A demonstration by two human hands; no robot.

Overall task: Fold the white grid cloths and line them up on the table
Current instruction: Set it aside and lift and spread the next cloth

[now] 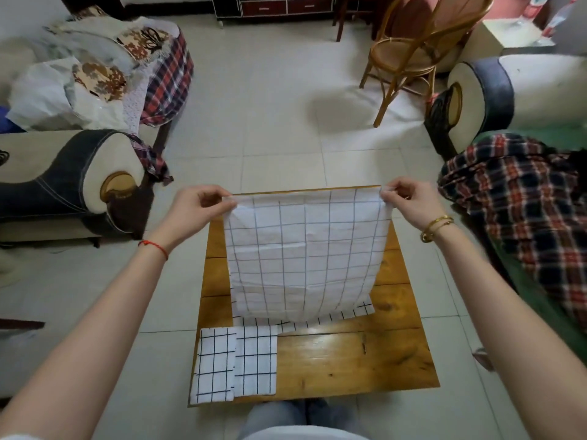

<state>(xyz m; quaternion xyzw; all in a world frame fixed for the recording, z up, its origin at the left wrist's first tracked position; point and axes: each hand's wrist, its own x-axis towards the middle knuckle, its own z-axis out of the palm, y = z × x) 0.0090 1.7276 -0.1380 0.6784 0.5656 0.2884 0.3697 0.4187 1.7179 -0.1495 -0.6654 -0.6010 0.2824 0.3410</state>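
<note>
While both hands (305, 204) pinch a raised grid cloth (305, 255), two folded cloths (235, 363) lie on the table (365, 360).

Four white grid cloths are in view: one held-up cloth (305, 252) at the bench's (365, 360) centre, one flat cloth (359, 311) beneath it, and two folded cloths, the first (214, 365) and second (257, 360), at 7 o'clock. Two hands, left (193, 211) and right (413, 201). One rattan chair (409, 49) at 1 o'clock.
</note>
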